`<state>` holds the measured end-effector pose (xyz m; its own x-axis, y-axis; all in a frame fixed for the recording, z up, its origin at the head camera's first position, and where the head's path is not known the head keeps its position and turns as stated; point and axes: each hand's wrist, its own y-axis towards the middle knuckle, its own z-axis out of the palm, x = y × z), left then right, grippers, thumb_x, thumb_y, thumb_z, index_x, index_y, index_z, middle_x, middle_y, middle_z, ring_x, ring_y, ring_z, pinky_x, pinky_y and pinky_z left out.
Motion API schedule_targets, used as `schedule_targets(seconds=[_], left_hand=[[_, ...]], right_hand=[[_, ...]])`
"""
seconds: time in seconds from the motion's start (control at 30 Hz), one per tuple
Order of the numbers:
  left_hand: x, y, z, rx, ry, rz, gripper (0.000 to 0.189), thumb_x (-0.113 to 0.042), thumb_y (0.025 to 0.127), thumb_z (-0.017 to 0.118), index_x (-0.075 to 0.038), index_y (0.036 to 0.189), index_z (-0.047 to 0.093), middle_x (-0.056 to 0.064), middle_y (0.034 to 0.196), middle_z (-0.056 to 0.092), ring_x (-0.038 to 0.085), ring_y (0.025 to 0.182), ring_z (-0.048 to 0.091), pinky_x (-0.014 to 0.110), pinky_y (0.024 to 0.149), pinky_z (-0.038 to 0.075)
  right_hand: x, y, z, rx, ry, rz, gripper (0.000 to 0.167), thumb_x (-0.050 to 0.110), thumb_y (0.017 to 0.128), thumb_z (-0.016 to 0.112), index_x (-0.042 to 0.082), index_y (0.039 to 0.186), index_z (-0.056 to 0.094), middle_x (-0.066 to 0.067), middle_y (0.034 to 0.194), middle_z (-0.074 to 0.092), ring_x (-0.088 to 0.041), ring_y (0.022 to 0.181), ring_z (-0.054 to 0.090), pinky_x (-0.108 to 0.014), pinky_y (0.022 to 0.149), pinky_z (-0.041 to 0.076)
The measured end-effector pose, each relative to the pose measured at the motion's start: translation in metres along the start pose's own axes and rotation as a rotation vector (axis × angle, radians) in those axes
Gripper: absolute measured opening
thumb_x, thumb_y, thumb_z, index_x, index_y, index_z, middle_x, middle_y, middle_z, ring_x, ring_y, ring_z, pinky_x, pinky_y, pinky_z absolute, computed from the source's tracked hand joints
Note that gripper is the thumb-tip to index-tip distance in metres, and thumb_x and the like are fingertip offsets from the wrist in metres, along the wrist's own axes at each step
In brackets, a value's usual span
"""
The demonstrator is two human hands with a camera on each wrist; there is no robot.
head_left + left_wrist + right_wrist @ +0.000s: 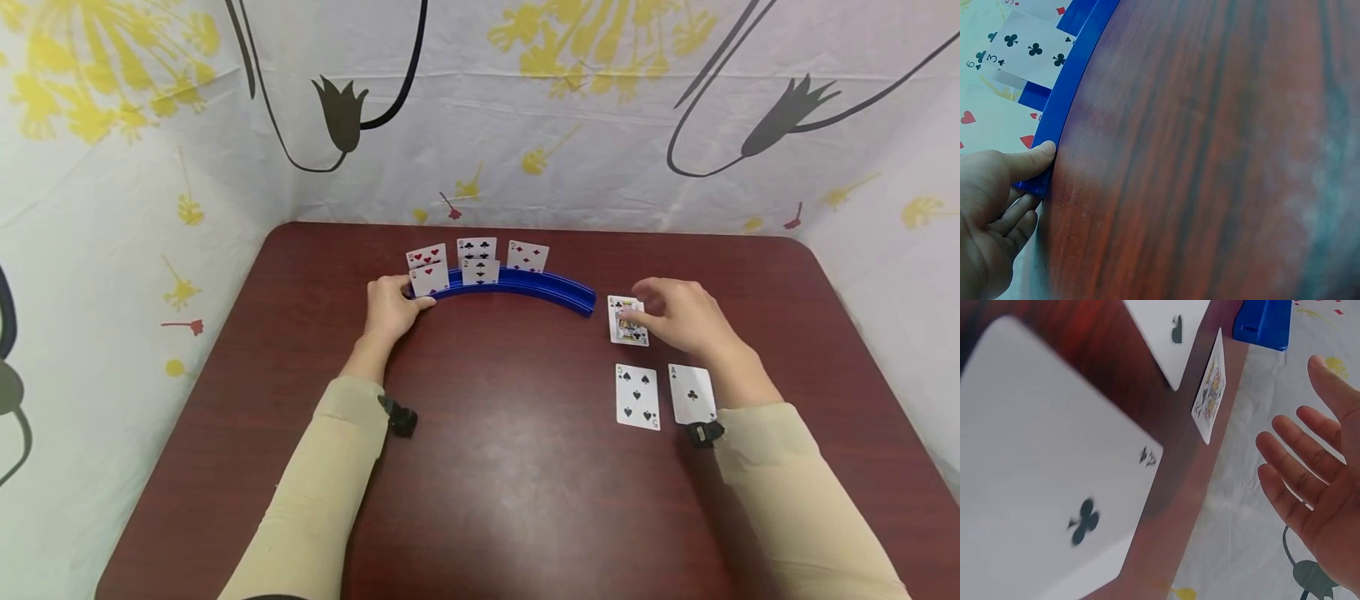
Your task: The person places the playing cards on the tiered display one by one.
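A curved blue playing card holder stands at the back of the table with several cards upright in it. At its left end my left hand grips it, thumb on the front edge in the left wrist view. Beside that hand stand heart cards; then come the six of clubs, three of clubs and five of diamonds. Over a black king card on the table, my right hand hovers with loosely extended fingers, apart from the card in the right wrist view.
Nearer to me lie the five of spades and the ace of clubs, face up side by side. The ace is partly beneath my right wrist in the head view. A patterned white cloth surrounds the dark wooden table.
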<state>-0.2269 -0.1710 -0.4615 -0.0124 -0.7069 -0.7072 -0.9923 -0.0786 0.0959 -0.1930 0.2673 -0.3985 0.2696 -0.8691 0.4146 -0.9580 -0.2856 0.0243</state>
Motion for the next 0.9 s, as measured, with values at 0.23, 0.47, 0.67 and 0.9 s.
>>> schedule_targets(seconds=[0.23,0.47,0.67,0.9], left_hand=[[-0.001,0.000,0.000,0.011,-0.008,-0.016,0.039,-0.023,0.084,0.086,-0.002,0.115,0.075,0.015,0.101,0.075,0.026,0.095,0.063,0.042,0.089,0.053],[-0.003,0.001,0.000,0.013,-0.002,-0.012,0.039,-0.023,0.084,0.085,-0.002,0.115,0.075,0.015,0.101,0.075,0.025,0.093,0.063,0.042,0.087,0.054],[-0.002,0.001,0.000,0.014,-0.003,-0.014,0.038,-0.023,0.084,0.085,-0.002,0.114,0.075,0.015,0.100,0.075,0.026,0.092,0.063,0.042,0.086,0.053],[0.000,0.001,0.001,0.014,-0.012,-0.029,0.039,-0.023,0.084,0.085,-0.002,0.115,0.075,0.015,0.101,0.075,0.024,0.092,0.063,0.041,0.086,0.054]], right_hand=[[-0.010,-0.011,-0.001,-0.008,-0.020,-0.028,0.046,0.037,0.089,0.079,0.001,0.116,0.068,-0.015,0.099,0.074,-0.030,0.089,0.071,-0.057,0.079,0.049],[-0.016,-0.023,-0.002,0.034,-0.039,0.015,0.046,0.033,0.086,0.082,0.002,0.116,0.069,-0.016,0.103,0.073,-0.031,0.091,0.070,-0.057,0.081,0.048],[-0.024,-0.031,-0.003,0.087,-0.042,0.037,0.054,0.038,0.084,0.084,0.001,0.119,0.068,-0.018,0.108,0.072,-0.033,0.094,0.069,-0.059,0.084,0.048],[-0.033,-0.041,-0.006,0.113,-0.050,0.029,0.055,0.040,0.079,0.087,0.002,0.115,0.070,-0.014,0.105,0.073,-0.029,0.089,0.070,-0.056,0.080,0.049]])
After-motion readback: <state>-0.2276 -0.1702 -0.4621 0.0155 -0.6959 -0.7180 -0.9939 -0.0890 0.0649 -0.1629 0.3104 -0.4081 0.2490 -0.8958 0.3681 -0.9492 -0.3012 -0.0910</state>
